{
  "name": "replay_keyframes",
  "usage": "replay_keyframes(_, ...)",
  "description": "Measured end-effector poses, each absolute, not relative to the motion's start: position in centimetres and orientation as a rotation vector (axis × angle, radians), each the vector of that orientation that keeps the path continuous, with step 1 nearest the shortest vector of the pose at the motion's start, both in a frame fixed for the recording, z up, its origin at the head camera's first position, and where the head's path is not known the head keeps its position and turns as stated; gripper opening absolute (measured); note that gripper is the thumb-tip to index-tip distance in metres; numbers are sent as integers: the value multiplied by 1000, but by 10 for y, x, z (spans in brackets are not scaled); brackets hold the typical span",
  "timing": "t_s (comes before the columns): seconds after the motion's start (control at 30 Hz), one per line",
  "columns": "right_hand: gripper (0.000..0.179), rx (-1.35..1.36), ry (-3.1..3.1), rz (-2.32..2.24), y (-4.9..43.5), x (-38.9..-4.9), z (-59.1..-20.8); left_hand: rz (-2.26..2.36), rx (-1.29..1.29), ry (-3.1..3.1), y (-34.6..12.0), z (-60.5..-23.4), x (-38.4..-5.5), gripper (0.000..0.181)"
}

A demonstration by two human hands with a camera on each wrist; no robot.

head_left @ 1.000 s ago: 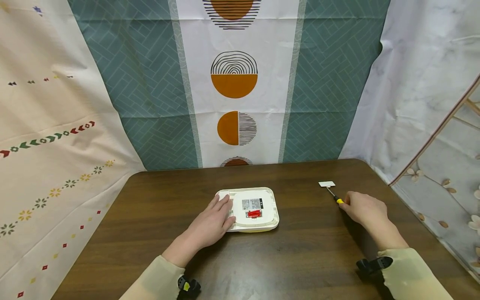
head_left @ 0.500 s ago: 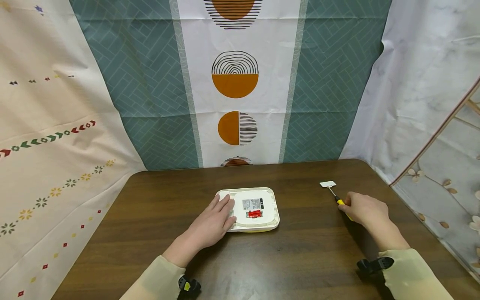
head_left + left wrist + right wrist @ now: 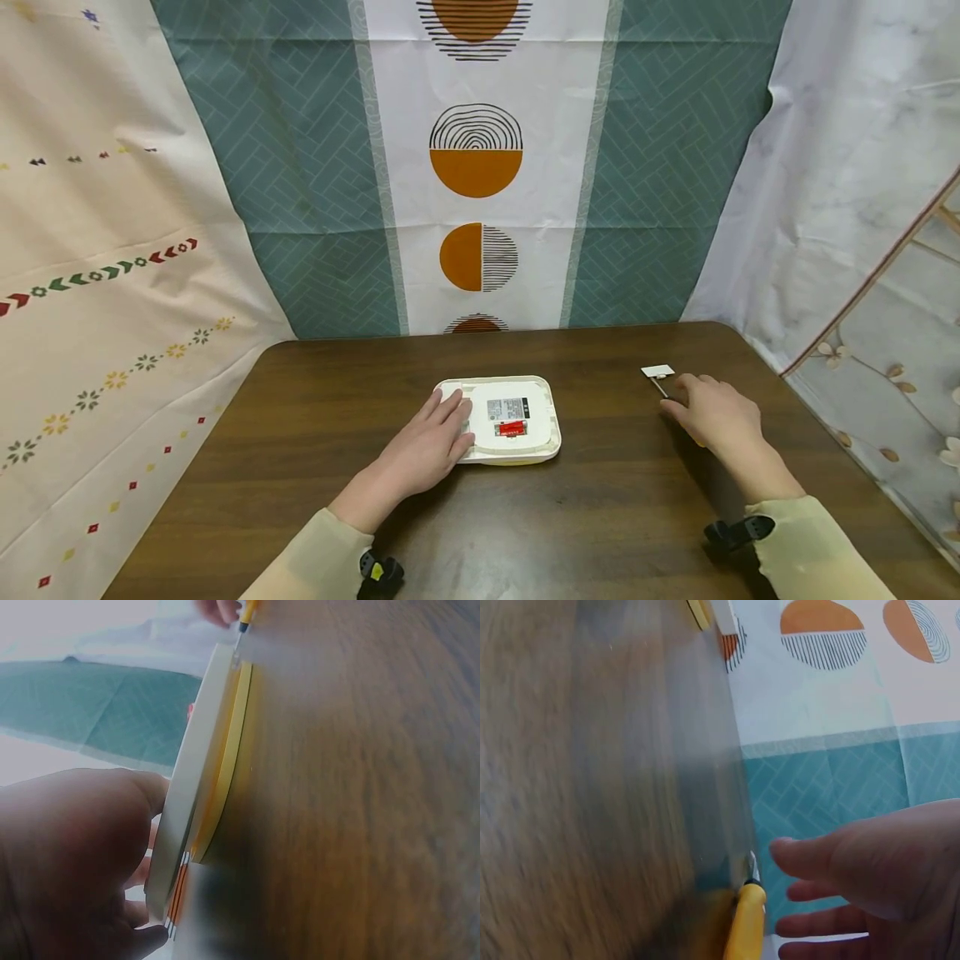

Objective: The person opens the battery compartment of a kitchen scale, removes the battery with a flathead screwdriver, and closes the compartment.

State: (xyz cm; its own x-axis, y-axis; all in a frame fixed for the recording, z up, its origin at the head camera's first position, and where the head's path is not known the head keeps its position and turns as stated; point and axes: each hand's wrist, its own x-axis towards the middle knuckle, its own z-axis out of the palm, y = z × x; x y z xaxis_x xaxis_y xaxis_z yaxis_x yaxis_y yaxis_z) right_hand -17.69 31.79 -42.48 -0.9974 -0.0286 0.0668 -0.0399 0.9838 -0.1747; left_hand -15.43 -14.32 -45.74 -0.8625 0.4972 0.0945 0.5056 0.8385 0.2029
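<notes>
A white, rounded rectangular device [image 3: 537, 446] lies on the table, its underside up. It shows a printed label and an open slot with a red battery [image 3: 512, 428]. My left hand [image 3: 423, 446] rests on its left part, fingers straight across the edge. In the left wrist view a yellow layer shows beneath the device's pale rim [image 3: 191, 765]. At the right, my right hand [image 3: 716, 412] hovers with loose fingers over a yellow-handled screwdriver [image 3: 746, 922], apart from it. The hand hides most of the handle in the head view. A small white rectangular piece [image 3: 657, 371] lies at the screwdriver's tip.
The dark brown wooden table [image 3: 337, 400] carries all of these things. A patterned cloth [image 3: 315, 167] hangs along its far edge. More cloth hangs at the left and right sides. A black wrist strap [image 3: 738, 533] is worn on each sleeve.
My right hand has let go of the screwdriver and its fingers have loosened, shifting slightly left and up. The left hand stays on the device.
</notes>
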Motion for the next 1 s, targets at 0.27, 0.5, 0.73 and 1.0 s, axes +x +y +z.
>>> replay_keyframes(0.27,64,168,-2905,310,292,-179,-435,-333,-824,-2963,-143,-457,-155,62)
replay_keyframes(0.5,67,308,-2867,312,267,-179,-435,-341,-818,-2961,-143,-457,-155,62)
replay_keyframes(0.73,63,403,-2834,345,240,-179,-436,-348,-827,-2941,-143,-457,-155,61)
replay_keyframes(1.0,64,549,-2796,375,214,-179,-433,-347,-840,-2925,-143,-457,-155,60)
